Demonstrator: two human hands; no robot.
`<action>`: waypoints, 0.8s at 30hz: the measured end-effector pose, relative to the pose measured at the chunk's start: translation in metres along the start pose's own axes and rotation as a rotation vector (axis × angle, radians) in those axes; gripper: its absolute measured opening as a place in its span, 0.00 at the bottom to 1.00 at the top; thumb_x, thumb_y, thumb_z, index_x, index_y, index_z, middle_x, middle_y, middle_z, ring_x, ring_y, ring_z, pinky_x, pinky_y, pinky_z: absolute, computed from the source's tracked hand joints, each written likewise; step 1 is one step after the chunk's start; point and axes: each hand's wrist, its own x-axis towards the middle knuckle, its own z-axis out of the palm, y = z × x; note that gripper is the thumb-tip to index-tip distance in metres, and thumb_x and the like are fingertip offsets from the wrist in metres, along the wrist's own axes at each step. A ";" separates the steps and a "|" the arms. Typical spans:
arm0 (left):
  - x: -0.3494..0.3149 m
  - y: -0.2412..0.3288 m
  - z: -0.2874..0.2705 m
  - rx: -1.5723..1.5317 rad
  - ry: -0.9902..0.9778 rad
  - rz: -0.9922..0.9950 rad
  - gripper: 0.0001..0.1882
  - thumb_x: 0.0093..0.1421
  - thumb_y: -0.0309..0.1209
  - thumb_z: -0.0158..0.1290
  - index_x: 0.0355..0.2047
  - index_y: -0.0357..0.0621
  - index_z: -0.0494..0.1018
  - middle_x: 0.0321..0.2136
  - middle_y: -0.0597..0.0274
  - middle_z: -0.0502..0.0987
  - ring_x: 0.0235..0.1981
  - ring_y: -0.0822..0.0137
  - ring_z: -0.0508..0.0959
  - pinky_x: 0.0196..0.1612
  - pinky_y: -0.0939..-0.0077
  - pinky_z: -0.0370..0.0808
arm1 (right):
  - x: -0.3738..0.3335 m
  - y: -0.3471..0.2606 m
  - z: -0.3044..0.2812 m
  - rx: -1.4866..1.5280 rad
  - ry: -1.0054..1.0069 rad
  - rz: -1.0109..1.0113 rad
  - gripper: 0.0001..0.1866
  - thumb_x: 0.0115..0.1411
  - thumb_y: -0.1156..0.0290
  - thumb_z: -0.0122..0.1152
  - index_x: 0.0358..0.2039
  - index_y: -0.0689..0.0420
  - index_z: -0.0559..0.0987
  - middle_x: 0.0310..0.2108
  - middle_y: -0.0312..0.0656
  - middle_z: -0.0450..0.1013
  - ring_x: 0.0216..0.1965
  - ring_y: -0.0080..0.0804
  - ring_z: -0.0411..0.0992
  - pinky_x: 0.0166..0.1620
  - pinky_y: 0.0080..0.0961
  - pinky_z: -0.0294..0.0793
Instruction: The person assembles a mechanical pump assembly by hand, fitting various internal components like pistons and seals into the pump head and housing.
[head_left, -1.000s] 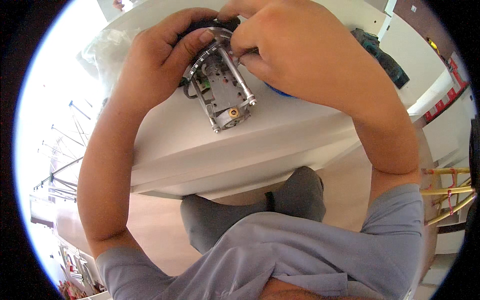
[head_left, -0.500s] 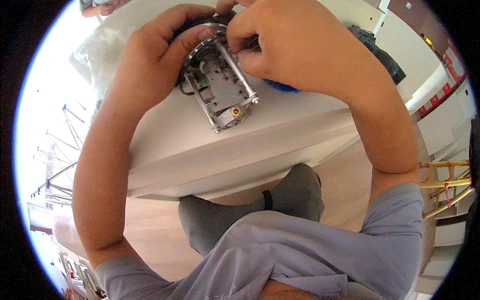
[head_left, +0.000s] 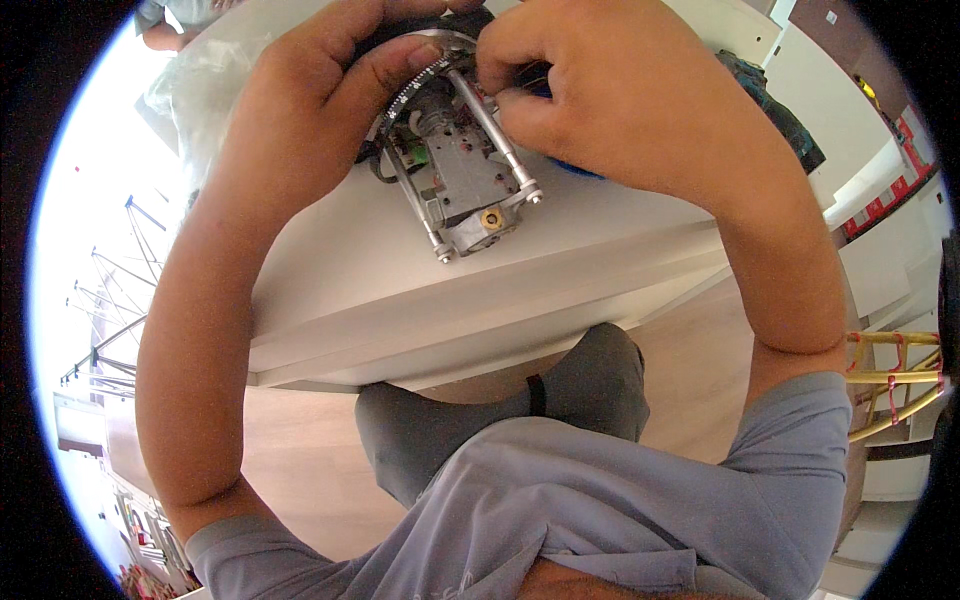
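My left hand [head_left: 310, 110] grips a small metal mechanism [head_left: 455, 175] by its toothed round rim, holding it above the white table [head_left: 400, 290]. The mechanism has two thin steel rods, a green circuit board and a brass fitting at its near end. My right hand [head_left: 620, 100] is pinched with fingertips on the upper part of the mechanism, near one rod. Whether a small tool or part is between those fingers is hidden. A blue object [head_left: 580, 170] peeks out under my right hand.
A clear plastic bag [head_left: 200, 90] lies on the table at the far left. A dark teal object [head_left: 770, 100] rests on the table's right side. Yellow metal rods [head_left: 890, 375] stand at the right. Another person's arm [head_left: 165, 25] shows at the top left.
Both hands and the mechanism have shifted slightly left and up in view. The right fingertips stay pinched on the mechanism's top.
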 end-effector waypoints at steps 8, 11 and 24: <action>-0.002 0.001 -0.001 0.038 -0.015 -0.010 0.16 0.77 0.31 0.52 0.61 0.39 0.77 0.50 0.60 0.83 0.52 0.72 0.79 0.59 0.75 0.75 | -0.003 0.002 -0.002 0.032 -0.004 0.011 0.09 0.56 0.70 0.65 0.30 0.61 0.89 0.54 0.58 0.76 0.58 0.56 0.73 0.63 0.46 0.72; -0.003 0.001 0.000 -0.078 -0.022 -0.091 0.16 0.77 0.30 0.52 0.61 0.39 0.77 0.51 0.60 0.83 0.52 0.72 0.79 0.59 0.75 0.75 | -0.005 0.000 0.000 0.010 -0.004 0.000 0.08 0.56 0.71 0.66 0.30 0.61 0.88 0.54 0.58 0.76 0.58 0.56 0.73 0.63 0.46 0.72; -0.001 -0.001 -0.004 0.098 0.011 0.021 0.17 0.77 0.31 0.52 0.62 0.41 0.77 0.51 0.59 0.84 0.52 0.70 0.80 0.59 0.73 0.75 | 0.004 0.011 0.006 0.081 0.034 -0.027 0.08 0.55 0.71 0.67 0.29 0.61 0.87 0.54 0.58 0.76 0.58 0.56 0.72 0.63 0.47 0.72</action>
